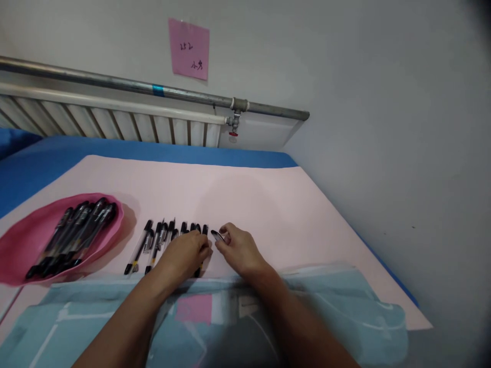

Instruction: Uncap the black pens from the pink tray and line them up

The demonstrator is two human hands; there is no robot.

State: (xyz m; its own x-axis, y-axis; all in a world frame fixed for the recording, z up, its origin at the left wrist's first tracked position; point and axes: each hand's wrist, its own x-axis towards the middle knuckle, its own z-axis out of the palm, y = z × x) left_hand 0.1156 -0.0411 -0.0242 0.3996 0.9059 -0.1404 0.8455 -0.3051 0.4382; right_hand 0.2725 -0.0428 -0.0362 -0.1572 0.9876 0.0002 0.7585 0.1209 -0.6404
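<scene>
Forearms [295, 319] nearest; right hand [241, 249] fingers pinch an apparent pen cap [217, 235]; left hand [186, 254] grip unclear. Row pens [138, 247] on counter [276, 209] seem unfinished; bowl [13, 258] pens [74, 237], done or waiting, can't tell.

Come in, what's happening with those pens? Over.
Right hand pinching what looks like a pen cap. Left hand over pen row, grip hidden. Pink dish left, clear of hands.

Free lane: pink desk surface [284, 214] beyond and to the right of the right hand [240, 248]. Leftward low path obstructed by left hand [186, 253], pen row [155, 246], then pink bowl [19, 245]. Right limit: wall [402, 128].
</scene>
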